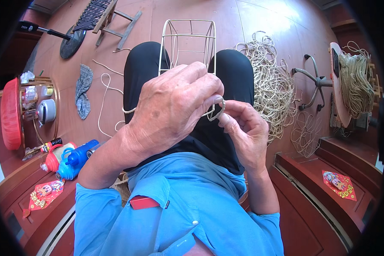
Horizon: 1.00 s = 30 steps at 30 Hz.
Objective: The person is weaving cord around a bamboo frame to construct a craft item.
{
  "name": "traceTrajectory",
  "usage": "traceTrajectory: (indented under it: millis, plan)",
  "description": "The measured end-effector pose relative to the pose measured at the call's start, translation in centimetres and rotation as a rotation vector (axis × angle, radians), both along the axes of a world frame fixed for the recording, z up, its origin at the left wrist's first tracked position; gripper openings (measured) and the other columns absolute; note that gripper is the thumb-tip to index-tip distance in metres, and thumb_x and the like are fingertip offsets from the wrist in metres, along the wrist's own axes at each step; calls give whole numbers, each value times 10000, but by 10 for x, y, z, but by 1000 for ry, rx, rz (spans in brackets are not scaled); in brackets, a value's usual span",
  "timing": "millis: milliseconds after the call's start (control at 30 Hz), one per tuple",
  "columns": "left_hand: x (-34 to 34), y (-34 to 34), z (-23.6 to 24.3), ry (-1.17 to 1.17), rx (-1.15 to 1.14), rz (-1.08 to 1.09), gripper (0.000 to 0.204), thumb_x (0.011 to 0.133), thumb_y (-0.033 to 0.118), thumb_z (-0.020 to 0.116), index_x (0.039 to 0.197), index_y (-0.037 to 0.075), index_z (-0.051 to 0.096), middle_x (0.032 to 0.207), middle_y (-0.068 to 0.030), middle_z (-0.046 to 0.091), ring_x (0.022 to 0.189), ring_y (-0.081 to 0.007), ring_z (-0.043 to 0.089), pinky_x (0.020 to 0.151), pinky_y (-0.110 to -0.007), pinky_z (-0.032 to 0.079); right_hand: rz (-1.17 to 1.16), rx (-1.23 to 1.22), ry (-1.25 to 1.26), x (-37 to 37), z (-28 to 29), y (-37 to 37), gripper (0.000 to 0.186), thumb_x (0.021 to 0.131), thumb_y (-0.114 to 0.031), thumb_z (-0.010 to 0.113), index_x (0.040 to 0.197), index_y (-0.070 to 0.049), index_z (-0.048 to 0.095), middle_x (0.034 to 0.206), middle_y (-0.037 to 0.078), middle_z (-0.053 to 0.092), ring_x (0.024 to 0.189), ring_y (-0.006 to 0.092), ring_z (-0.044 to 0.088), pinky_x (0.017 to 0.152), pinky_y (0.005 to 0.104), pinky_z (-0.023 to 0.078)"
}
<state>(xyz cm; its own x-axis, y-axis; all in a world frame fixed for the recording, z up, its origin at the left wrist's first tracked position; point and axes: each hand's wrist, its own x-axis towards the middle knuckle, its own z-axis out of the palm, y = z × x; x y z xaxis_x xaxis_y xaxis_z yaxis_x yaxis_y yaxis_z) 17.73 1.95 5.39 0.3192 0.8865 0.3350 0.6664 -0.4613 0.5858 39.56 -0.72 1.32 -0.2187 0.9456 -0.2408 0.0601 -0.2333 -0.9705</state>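
A cream, box-shaped wire frame [187, 21] stands between my black-trousered knees. My left hand [175, 104] is closed over its near lower corner, fingers bent and thumb against a short loop of pale cord [220, 110] there; the hand's back hides much of what it grips. Just to the right, my right hand [243, 132] pinches that loop between thumb and forefinger, its other fingers curled. A loose strand of cord [102, 100] lies on the floor to the left of my legs.
Tangled cord [273, 89] covers floor at right, beside a wheeled chair base [318, 85] and wound cord [354, 85]. At left are a grey cloth [83, 91], red stool [10, 113] and bottles [77, 160]. A woven-seat piece [87, 15] stands upper left.
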Motion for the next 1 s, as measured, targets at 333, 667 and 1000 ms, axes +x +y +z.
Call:
traceTrajectory:
  millis: [333, 667, 1000]
  plan:
    - [5, 2, -6, -12, 7, -14, 101, 946, 147, 774, 1004, 82, 725, 898, -82, 652, 851, -302, 695, 744, -410, 549, -9, -34, 92, -1, -1, 0, 183, 1038, -45, 730, 1207, 26, 734, 1031, 31, 756, 924, 72, 714, 849, 236, 586]
    - [1, 4, -14, -154, -199, -65, 75, 990, 83, 726, 1038, 26, 711, 952, -124, 694, 885, -288, 719, 785, -381, 564, -26, -4, 6, -2, -15, 3, 132, 1080, -88, 693, 1170, 8, 685, 1015, 22, 730, 904, 69, 711, 812, 228, 588]
    - [-7, -9, -13, -323, -745, -11, 200, 1055, 23, 616, 1249, -24, 608, 1136, -157, 738, 1129, -234, 739, 995, -377, 573, -25, -80, 166, -7, -24, -1, 153, 1120, -111, 640, 1214, 6, 613, 1060, 59, 729, 943, 88, 720, 828, 232, 586]
